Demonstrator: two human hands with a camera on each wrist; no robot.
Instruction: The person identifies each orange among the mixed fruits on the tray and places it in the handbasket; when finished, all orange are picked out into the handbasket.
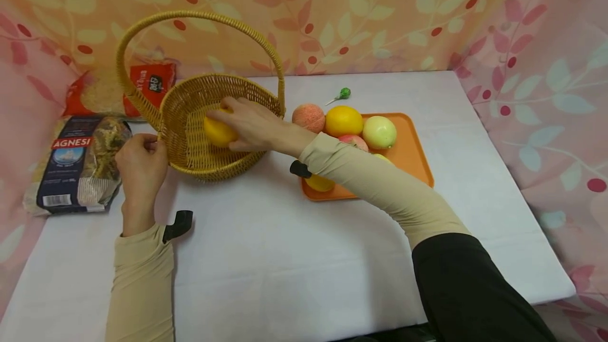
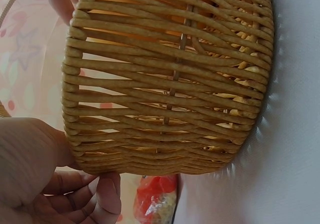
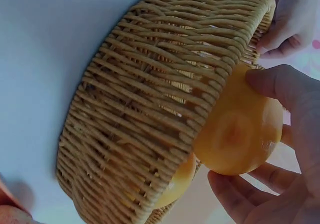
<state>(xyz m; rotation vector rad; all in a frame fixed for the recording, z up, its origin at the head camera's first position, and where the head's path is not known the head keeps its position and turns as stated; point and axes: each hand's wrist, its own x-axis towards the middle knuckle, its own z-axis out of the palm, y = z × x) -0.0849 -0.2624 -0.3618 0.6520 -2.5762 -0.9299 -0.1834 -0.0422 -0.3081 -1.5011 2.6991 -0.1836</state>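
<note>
A wicker basket (image 1: 216,173) with a tall arched handle stands at the back left of the table. My left hand (image 1: 142,165) pinches its left rim between thumb and fingers, near the foot of the handle. Inside the basket's opening, my right hand (image 1: 252,125) holds a round yellow-orange fruit (image 3: 240,129), its thumb and fingers spread around the sides. Below that fruit, in the right wrist view, another yellow fruit (image 3: 180,184) lies in the basket, partly hidden by the weave.
Right of the basket, an orange tray (image 1: 408,157) bears several fruits, partly covered by my right sleeve. Behind it lies a green lollipop (image 1: 343,94). An Agnesi pasta bag (image 1: 71,165) and a red bag (image 1: 152,81) sit at the left, close to the basket.
</note>
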